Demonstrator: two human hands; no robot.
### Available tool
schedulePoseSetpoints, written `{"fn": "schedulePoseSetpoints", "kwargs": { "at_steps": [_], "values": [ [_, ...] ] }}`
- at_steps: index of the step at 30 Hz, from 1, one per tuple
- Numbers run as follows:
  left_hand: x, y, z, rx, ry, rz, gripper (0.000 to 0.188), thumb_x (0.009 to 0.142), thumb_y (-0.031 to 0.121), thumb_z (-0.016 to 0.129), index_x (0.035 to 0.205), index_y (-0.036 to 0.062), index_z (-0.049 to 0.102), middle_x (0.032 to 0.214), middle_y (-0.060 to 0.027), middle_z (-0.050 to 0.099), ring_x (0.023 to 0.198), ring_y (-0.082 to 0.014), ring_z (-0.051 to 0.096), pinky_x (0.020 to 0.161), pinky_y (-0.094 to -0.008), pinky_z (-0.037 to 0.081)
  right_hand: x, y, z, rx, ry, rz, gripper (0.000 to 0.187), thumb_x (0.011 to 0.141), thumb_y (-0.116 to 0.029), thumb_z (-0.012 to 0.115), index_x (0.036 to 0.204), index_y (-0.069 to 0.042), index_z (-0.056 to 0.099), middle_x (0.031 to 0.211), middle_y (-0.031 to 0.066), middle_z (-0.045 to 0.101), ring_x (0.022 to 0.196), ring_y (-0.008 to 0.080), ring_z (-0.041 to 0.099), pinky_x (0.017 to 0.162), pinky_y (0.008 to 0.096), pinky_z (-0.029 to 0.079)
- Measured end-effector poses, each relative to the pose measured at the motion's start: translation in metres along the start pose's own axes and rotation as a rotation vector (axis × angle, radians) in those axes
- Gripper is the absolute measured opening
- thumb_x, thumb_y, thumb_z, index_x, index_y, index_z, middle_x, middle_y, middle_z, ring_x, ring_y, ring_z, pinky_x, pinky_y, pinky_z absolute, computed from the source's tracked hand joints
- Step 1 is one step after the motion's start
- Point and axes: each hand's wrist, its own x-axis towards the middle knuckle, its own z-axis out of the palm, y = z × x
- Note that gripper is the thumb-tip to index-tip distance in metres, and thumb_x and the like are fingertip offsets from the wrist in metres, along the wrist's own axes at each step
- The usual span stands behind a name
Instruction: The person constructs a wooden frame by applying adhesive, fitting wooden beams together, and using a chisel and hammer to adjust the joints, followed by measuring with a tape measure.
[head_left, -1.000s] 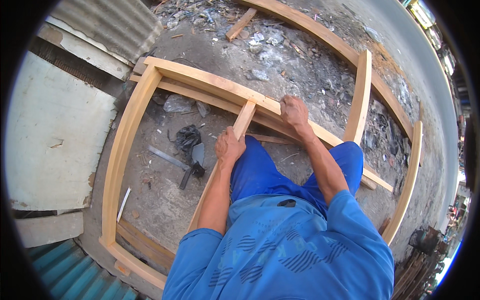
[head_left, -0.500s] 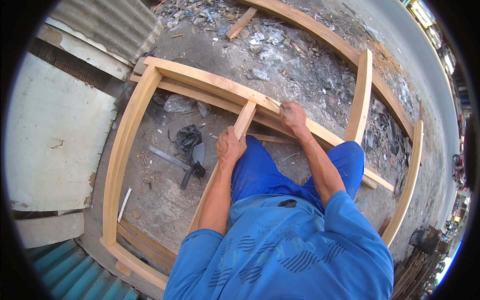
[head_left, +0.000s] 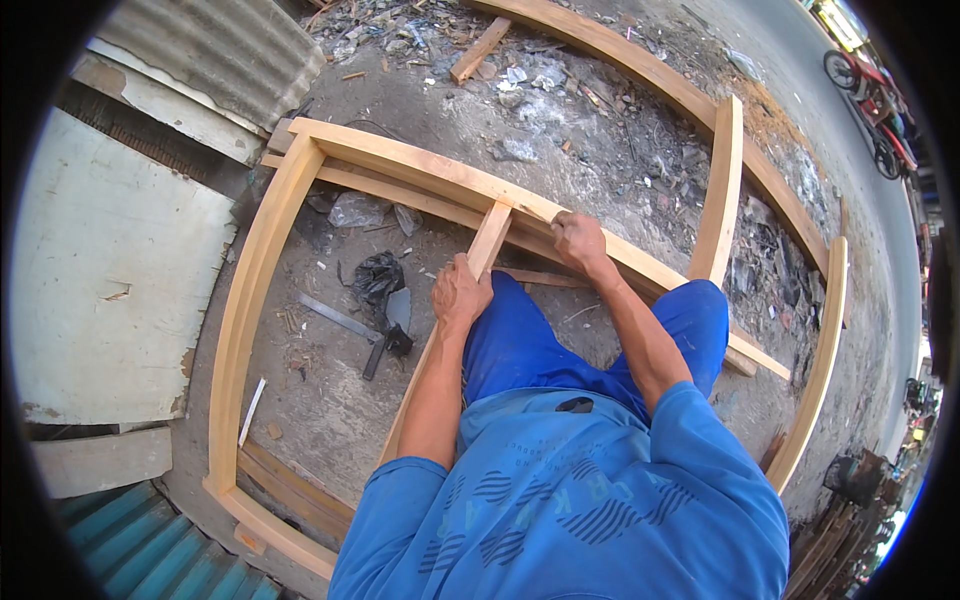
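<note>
A pale wooden frame point(head_left: 262, 255) surrounds my legs, with a middle crossbar point(head_left: 490, 238) running from its far rail point(head_left: 420, 163) back toward me. My left hand point(head_left: 461, 291) is wrapped round this crossbar, a little short of the joint. On the far rail, just right of that joint, rests my closed right hand point(head_left: 580, 242). Something thin seems to stick out from its fingers toward the joint, too small to make out. Under the far rail lies another wooden strip point(head_left: 400, 196).
Inside the frame, a long flat grey blade or strip point(head_left: 338, 316), a dark-handled tool point(head_left: 374, 357) and a black plastic bag point(head_left: 377, 274) lie on the ground. A second wooden frame point(head_left: 722, 190) stands to the right. Rubble point(head_left: 600, 90) covers the ground beyond. A red motorcycle point(head_left: 878, 115) is on the road.
My right hand has shifted slightly left along the far rail, toward the joint. My left hand keeps its place on the crossbar. A red motorcycle has come into view on the road.
</note>
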Motion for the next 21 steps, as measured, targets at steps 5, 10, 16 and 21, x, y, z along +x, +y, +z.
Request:
{"fn": "schedulePoseSetpoints", "kwargs": {
  "at_steps": [5, 10, 16, 21],
  "values": [
    [0.000, -0.001, 0.000, 0.014, -0.008, -0.010, 0.049, 0.091, 0.038, 0.067, 0.122, 0.0011, 0.058, 0.109, -0.0283, 0.070, 0.105, -0.0461, 0.067, 0.091, -0.0542, 0.054, -0.002, -0.024, 0.002, -0.012, 0.006, -0.016, 0.023, 0.091, -0.024, 0.057, 0.091, -0.006, 0.071, 0.088, 0.0236, 0.071, 0.087, 0.0434, 0.068, 0.079, 0.0518, 0.054],
    [0.000, -0.001, -0.001, 0.024, -0.027, -0.013, 0.051, 0.091, 0.038, 0.066, 0.126, 0.0021, 0.058, 0.112, -0.0275, 0.070, 0.107, -0.0456, 0.067, 0.092, -0.0541, 0.053, -0.001, -0.024, -0.009, -0.062, 0.110, -0.129, 0.016, 0.087, -0.019, 0.062, 0.094, -0.007, 0.070, 0.091, 0.0198, 0.069, 0.092, 0.0413, 0.065, 0.081, 0.0496, 0.053],
    [0.000, -0.003, -0.002, 0.025, -0.035, -0.029, 0.050, 0.091, 0.039, 0.066, 0.126, 0.0033, 0.058, 0.111, -0.0271, 0.070, 0.107, -0.0450, 0.067, 0.091, -0.0536, 0.054, 0.012, -0.040, -0.014, -0.417, 0.013, -0.372, 0.013, 0.080, -0.014, 0.065, 0.090, -0.008, 0.070, 0.092, 0.0150, 0.068, 0.095, 0.0349, 0.065, 0.082, 0.0442, 0.053],
    [-0.001, 0.002, -0.003, 0.025, -0.041, -0.047, 0.049, 0.090, 0.037, 0.067, 0.124, 0.0032, 0.059, 0.111, -0.0279, 0.070, 0.106, -0.0454, 0.067, 0.091, -0.0537, 0.054, 0.026, -0.059, -0.015, -0.561, -0.055, -0.460, 0.013, 0.079, -0.014, 0.065, 0.087, -0.005, 0.070, 0.093, 0.0156, 0.069, 0.098, 0.0322, 0.066, 0.083, 0.0432, 0.053]
  ]
}}
